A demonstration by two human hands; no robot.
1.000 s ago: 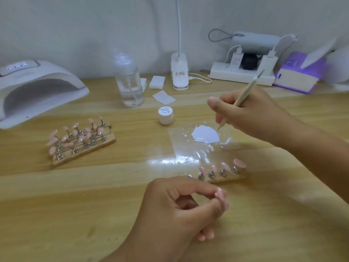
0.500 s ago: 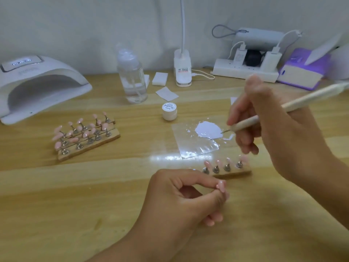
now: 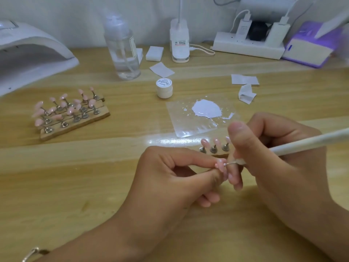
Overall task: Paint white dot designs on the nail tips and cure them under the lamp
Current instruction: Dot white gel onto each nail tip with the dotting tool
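My left hand (image 3: 170, 178) pinches a pink nail tip (image 3: 220, 165) between thumb and forefinger over the table. My right hand (image 3: 273, 159) grips a white dotting pen (image 3: 302, 143), and its thin metal point carries a white bead that touches the pink tip. Just behind my hands a small wooden holder (image 3: 214, 148) carries three more pink tips on metal stands, partly hidden by my right thumb. A puddle of white gel (image 3: 206, 108) lies on a clear film sheet (image 3: 190, 125). The white curing lamp (image 3: 32, 52) stands at the far left.
A wooden rack with several pink tips (image 3: 69, 114) sits at the left. A small white gel jar (image 3: 164, 87), a clear pump bottle (image 3: 122, 50), loose wipes (image 3: 245, 86), a desk lamp base (image 3: 179, 42), a power strip (image 3: 249, 46) and a purple box (image 3: 309, 48) line the back.
My right hand has come from the gel puddle down toward me, bringing the pen's point onto the tip. My left hand held the tip and barely moved.
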